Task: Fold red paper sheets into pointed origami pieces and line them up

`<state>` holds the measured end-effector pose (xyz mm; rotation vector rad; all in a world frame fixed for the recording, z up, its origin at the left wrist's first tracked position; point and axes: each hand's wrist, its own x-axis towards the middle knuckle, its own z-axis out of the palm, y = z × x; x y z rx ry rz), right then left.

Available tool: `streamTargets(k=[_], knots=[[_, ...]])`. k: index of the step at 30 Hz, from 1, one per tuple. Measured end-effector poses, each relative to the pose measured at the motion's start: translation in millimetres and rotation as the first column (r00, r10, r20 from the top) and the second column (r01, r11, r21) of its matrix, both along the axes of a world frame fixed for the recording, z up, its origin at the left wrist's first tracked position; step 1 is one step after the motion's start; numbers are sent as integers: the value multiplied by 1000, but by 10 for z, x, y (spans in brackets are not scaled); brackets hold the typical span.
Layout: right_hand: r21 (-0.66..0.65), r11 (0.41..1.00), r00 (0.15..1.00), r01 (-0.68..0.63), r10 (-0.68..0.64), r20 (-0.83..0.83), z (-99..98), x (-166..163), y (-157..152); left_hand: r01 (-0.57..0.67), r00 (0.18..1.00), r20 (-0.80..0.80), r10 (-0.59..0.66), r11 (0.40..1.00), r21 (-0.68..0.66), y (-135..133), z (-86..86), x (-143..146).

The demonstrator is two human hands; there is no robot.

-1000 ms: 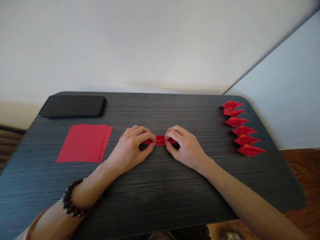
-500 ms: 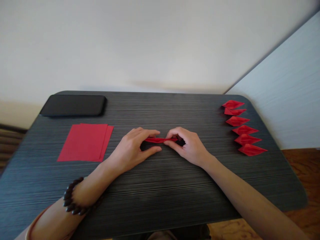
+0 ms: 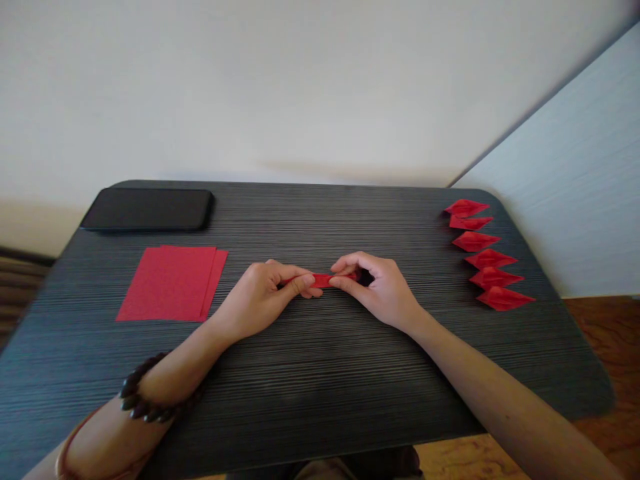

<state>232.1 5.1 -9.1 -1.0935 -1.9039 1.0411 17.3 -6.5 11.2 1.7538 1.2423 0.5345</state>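
Note:
A narrow strip of folded red paper [image 3: 327, 280] lies at the middle of the dark striped table [image 3: 320, 387]. My left hand [image 3: 260, 300] pinches its left end between thumb and fingers. My right hand [image 3: 380, 290] pinches its right end in the same way, fingers curled over it. Only a short middle part of the strip shows between the two hands. A dark beaded bracelet [image 3: 145, 397] sits on my left wrist.
A stack of flat red paper sheets [image 3: 173, 283] lies to the left. A black phone [image 3: 147, 209] rests at the table's far left corner. Several folded red paper pieces [image 3: 487, 257] form a row along the right edge. A pale wall stands behind the table.
My left thumb has closed onto the strip, and both hands have drawn slightly closer, covering more of the paper. The strip looks flatter than one second ago.

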Motion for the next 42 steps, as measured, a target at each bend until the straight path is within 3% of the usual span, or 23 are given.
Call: streamTargets(k=[3,9,14,20,25,27,33,37,42], knots=[[-21,1000,1000,-2,2,4,4,12,7,51,996,81,-45,996,-74,35,3,-55],[10,1000,1000,14,-14,25,-12,47,6,-111,985,104,137,967,-229,46,-31,-93],[8,1000,1000,22,-22,12,9,52,11,-140,967,172,187,957,-255,57,-49,-97],[82,997,998,-3,-2,57,19,40,12,-150,987,54,151,988,-30,10,-35,-44],[179,982,995,-56,40,96,-7,9,-24,-65,995,-58,75,985,161,-44,-32,38],[197,978,994,-71,53,96,-10,-5,-35,-82,994,-56,92,983,164,-53,-38,53],[230,968,990,-101,75,116,-16,-20,-38,-111,993,35,111,994,10,-43,-45,55],[267,960,990,-83,49,134,-13,-7,-29,-74,994,-74,86,986,148,-23,-53,15],[333,937,985,-105,50,167,1,30,-7,-76,994,-57,94,964,256,-2,-65,-45]])
